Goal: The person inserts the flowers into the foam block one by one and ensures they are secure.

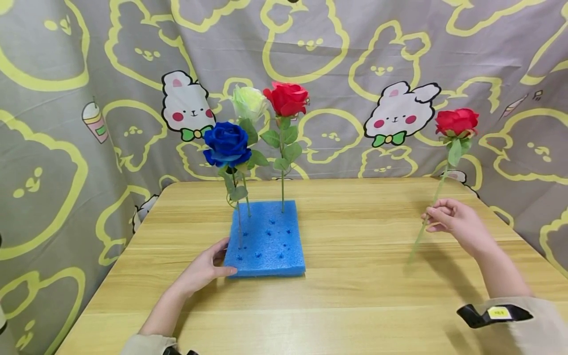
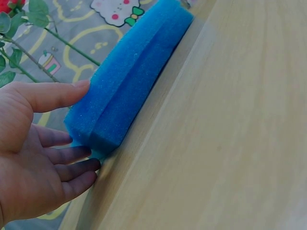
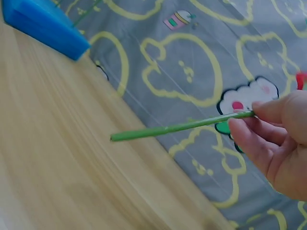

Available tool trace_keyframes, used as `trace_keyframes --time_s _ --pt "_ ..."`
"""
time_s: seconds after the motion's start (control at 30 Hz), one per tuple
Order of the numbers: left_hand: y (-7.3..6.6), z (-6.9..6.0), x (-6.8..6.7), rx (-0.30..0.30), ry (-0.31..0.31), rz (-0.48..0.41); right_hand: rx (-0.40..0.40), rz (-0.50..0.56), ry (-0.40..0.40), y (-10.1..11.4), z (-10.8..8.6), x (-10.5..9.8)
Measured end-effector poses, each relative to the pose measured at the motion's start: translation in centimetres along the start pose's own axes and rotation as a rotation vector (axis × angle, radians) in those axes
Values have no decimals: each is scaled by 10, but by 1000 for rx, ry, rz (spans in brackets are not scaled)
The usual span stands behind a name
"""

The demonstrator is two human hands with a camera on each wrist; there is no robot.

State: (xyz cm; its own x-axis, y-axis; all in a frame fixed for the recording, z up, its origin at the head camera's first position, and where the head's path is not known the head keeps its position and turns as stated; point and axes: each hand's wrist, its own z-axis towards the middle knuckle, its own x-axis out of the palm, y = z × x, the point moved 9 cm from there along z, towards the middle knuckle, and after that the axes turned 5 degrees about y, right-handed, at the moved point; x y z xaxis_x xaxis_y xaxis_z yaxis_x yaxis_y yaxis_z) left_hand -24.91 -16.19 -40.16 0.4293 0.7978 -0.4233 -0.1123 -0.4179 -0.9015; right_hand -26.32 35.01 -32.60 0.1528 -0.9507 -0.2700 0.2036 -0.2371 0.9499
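My left hand (image 1: 201,268) touches the near left corner of a blue foam block (image 1: 266,266). In the left wrist view its thumb and fairly straight fingers (image 2: 79,170) lie against that corner. Three artificial roses stand in the foam: a blue rose (image 1: 227,144), a pale green-white rose (image 1: 248,102) and a red rose (image 1: 288,98). Off to the right, my right hand (image 1: 457,224) pinches the stem of another red rose (image 1: 457,122) between thumb and fingers. Its bloom points up, and the bare stem end (image 3: 139,134) reaches down past the hand, apart from the foam.
Several small holes dot the foam's top. The block sits left of centre on a wooden table (image 1: 355,296). Behind the table hangs a grey curtain (image 1: 341,59) with yellow outlines and white cartoon animals.
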Motion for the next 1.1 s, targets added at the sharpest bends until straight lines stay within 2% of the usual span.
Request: trace_keyframes --time_s 0.2,0.33,0.5,0.73,0.93,1.1 --pt "0 1 0 6 -2 -3 -14 133 10 9 8 15" --pt "-1 1 0 5 -2 -1 -46 141 48 15 13 27" --pt "-1 0 0 5 -4 1 -89 74 72 26 18 43" --pt "-1 0 0 6 -1 -2 -90 -95 42 39 23 58" --pt "1 0 0 1 -3 0 -128 -129 41 49 28 72" --pt "0 0 0 0 -6 -2 -146 -170 10 57 33 79"
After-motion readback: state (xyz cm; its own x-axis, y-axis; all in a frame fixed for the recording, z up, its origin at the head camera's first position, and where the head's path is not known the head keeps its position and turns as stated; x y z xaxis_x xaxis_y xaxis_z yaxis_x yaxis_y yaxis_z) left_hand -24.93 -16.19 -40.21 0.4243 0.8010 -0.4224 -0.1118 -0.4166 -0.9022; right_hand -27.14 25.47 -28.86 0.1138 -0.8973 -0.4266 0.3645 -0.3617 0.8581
